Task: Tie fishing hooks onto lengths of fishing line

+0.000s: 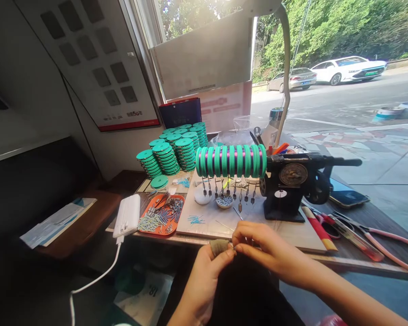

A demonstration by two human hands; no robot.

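Olive wrap (219, 246) runs lengthwise toward right hand (265, 249).

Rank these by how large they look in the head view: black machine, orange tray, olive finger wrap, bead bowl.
1. Black machine
2. Orange tray
3. Olive finger wrap and bead bowl: too alike to rank, and the wrap is nearer the camera.

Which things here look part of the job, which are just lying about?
Likely the job:
- item pinched in the fingers, too small to identify
- finger wrap
- winder
- green spools
- orange tray
- bowl of bits

Probably lying about:
- power bank
- phone
- papers
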